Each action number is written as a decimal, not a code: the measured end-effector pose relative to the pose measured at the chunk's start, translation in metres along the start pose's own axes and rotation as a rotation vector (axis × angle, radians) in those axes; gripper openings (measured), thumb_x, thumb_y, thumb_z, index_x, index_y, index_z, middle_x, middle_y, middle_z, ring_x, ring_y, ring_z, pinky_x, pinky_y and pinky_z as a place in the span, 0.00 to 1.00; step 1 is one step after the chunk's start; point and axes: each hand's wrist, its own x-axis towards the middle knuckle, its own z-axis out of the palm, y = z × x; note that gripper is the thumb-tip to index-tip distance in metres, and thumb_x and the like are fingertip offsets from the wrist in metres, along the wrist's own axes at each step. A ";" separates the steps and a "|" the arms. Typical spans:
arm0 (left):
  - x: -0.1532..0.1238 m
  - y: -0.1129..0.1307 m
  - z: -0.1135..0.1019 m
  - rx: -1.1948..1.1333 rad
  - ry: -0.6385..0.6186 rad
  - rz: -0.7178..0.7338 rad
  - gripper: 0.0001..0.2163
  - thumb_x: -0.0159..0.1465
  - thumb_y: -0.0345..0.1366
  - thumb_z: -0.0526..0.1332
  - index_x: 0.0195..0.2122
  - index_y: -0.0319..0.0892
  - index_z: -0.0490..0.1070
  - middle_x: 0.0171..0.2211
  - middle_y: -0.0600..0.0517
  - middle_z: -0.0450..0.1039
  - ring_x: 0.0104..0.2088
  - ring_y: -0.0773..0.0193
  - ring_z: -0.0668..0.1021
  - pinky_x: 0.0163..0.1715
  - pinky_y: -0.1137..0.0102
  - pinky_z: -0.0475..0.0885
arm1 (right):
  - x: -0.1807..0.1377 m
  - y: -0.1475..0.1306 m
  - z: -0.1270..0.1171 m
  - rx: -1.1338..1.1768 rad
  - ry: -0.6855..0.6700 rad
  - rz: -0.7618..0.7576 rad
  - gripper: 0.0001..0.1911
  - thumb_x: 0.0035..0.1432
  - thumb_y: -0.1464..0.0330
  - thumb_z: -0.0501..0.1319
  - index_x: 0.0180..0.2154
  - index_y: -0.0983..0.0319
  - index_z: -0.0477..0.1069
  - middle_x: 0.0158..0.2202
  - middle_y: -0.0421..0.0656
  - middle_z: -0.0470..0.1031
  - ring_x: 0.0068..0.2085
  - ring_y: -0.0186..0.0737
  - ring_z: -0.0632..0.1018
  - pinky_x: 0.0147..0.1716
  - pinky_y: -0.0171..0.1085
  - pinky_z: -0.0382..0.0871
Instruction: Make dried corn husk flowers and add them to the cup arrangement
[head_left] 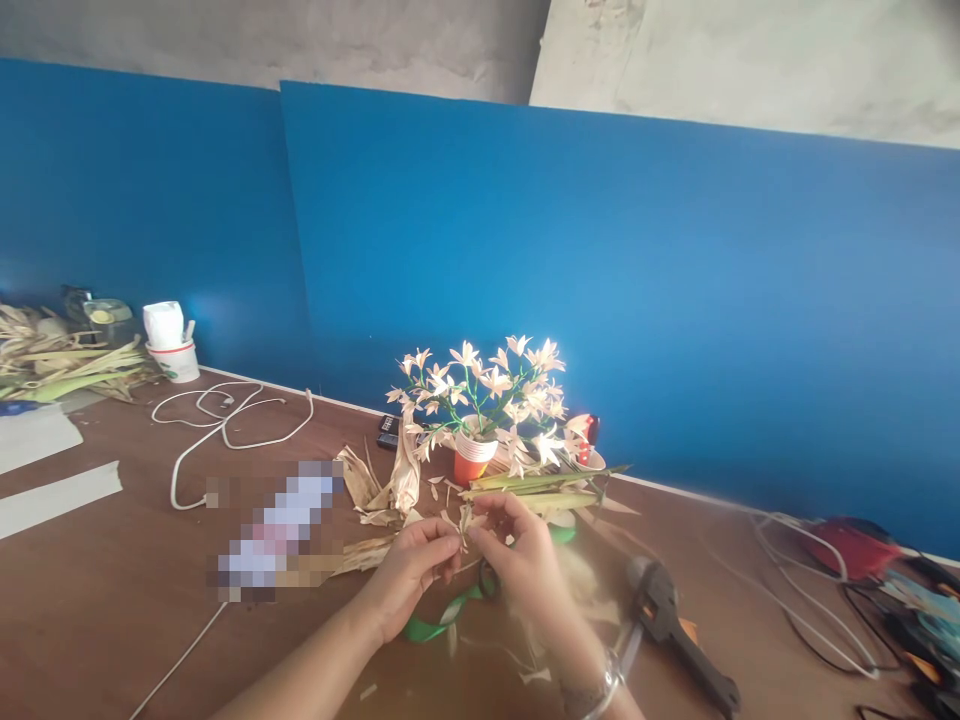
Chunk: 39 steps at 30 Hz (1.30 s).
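Observation:
Between my two hands is a small pale flower (465, 522) with pointed petals, like those in the cup behind it. My left hand (421, 560) pinches it from the left with thumb and forefinger. From the right, my right hand (514, 540) pinches it too, its other fingers curled. A green ribbon (431, 630) lies on the table under my hands, partly hidden by them. Just beyond stands a red and white paper cup (475, 458) that holds green stems with many pale flowers (495, 380). Dried husks (405, 475) lie to the left of the cup.
A black glue gun (667, 610) rests right of my right arm. Green leaf strips (540, 485) lie before the cup. A white cable (232, 425) coils at left, near a white cup (174, 360). A blue partition (600, 280) closes off the brown table's (135, 580) back.

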 end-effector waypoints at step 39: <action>0.000 0.004 -0.002 0.373 -0.021 0.069 0.11 0.51 0.43 0.66 0.26 0.40 0.71 0.21 0.57 0.66 0.23 0.69 0.66 0.26 0.72 0.60 | -0.005 -0.023 -0.016 -0.358 -0.196 -0.130 0.09 0.50 0.79 0.58 0.26 0.60 0.71 0.29 0.39 0.69 0.31 0.37 0.73 0.30 0.33 0.66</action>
